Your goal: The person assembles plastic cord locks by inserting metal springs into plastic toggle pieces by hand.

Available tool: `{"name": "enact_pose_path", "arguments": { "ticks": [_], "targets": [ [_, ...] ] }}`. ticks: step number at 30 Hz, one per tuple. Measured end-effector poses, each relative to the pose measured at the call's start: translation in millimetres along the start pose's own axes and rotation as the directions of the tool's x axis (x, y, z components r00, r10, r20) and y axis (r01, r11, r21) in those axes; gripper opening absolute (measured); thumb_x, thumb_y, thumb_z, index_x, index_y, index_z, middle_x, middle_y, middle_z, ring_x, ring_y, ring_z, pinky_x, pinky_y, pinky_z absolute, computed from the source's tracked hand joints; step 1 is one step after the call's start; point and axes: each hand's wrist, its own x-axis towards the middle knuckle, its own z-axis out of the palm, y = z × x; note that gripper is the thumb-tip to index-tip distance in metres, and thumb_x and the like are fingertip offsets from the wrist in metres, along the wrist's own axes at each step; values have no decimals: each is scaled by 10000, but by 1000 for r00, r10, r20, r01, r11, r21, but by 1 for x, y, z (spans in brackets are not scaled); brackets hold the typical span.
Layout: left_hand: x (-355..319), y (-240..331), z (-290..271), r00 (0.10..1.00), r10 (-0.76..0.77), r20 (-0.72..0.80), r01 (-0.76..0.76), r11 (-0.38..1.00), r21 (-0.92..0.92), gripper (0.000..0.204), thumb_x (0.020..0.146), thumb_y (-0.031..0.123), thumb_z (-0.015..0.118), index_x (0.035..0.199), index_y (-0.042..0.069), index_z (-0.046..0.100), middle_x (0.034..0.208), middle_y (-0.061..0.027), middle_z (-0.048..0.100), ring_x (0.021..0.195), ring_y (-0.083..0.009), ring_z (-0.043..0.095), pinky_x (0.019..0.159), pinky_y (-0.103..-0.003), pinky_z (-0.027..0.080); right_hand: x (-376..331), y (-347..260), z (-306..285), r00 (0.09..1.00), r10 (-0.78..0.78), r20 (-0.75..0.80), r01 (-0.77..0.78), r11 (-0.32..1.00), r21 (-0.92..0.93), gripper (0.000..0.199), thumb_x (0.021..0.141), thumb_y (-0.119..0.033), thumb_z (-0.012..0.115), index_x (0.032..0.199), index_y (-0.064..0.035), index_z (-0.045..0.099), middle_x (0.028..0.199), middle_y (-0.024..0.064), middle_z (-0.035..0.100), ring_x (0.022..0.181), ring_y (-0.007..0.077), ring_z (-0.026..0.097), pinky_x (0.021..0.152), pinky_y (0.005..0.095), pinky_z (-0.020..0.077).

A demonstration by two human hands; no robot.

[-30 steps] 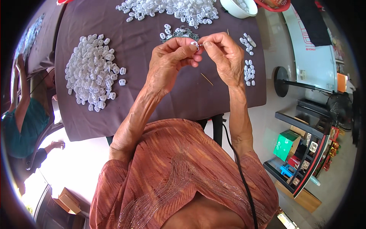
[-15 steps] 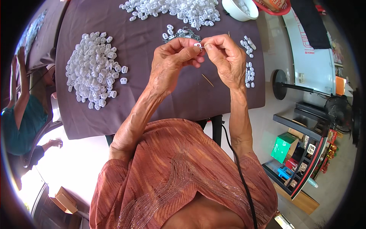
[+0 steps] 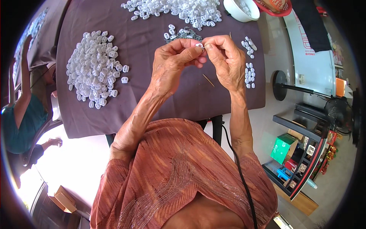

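Observation:
My left hand (image 3: 172,63) pinches a small white plastic piece with holes (image 3: 199,45) between thumb and fingertips, above the far middle of the cloth-covered table. Against the right end of that piece, my right hand (image 3: 227,63) has its thumb and index finger pressed together; whatever is between them is too small and covered to make out. Just beyond my hands lies a heap of small grey, screw-like parts (image 3: 185,33), with a few white pieces (image 3: 167,36) at its left. To the left spreads a big pile of similar white pieces (image 3: 93,68).
Another white pile (image 3: 183,11) lies at the far edge, near a white bowl (image 3: 238,15) and a red basket (image 3: 284,10). White pieces stand grouped (image 3: 249,74) at the right edge. A thin stick (image 3: 208,80) lies centrally. At far left, another person (image 3: 24,118) sits.
My right fingertips have closed in slightly on the white piece; my left hand keeps its pinch. The other person's arms have shifted at the far left.

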Motion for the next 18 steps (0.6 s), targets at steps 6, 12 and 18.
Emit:
{"name": "enact_pose_path", "arguments": {
  "ticks": [6,12,18],
  "targets": [
    [1,-1,4,1000,21,-15,-22,999,-32,108,790,58,591,854,-30,588,766,-86,605,657,-151,592,616,-257,489,0,-2,1,999,25,-29,-27,998,-51,80,813,-86,560,825,-19,518,742,68,612,670,148,601,614,255,475],
    [0,3,6,1000,-9,-30,7,998,-63,106,789,49,592,858,-32,587,790,-103,612,686,-161,597,633,-264,491,2,-4,-3,998,-58,-19,57,996,-67,95,851,-98,529,869,-10,559,812,42,605,696,69,537,612,197,438],
    [-2,4,7,1000,-16,-11,16,997,-76,103,779,28,594,862,-32,586,794,-106,612,694,-168,599,647,-272,497,-1,-5,-5,998,59,-34,-54,988,142,120,842,-106,547,886,3,572,849,61,608,772,101,561,684,211,449]
  ]
}}
